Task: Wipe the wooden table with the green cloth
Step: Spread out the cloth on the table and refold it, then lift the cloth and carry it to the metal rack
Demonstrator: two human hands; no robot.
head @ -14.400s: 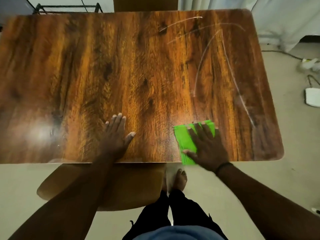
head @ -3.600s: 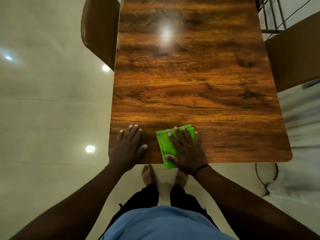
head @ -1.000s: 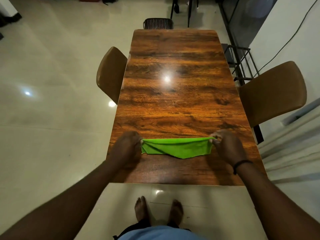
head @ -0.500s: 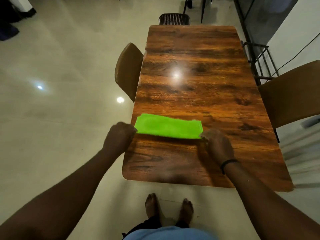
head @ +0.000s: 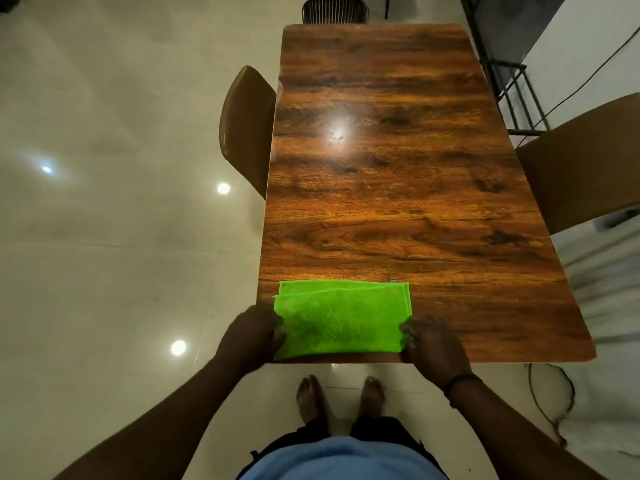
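Fingers (head: 278, 336) of left hand (head: 251, 336) pinch cloth (head: 341, 320) near-left corner | right hand (head: 433, 344) pinches near-right corner | cloth folded flat at table (head: 398, 168) near edge

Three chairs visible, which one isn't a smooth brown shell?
The far-end chair beyond the wooden table: dark with a ribbed, slatted back. The left chair and right chair are smooth brown.

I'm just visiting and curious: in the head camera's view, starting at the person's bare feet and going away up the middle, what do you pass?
Bare feet → green cloth, held at its near corners by both hands → bare wooden table → bright light reflection → dark ribbed chair back at the far end.
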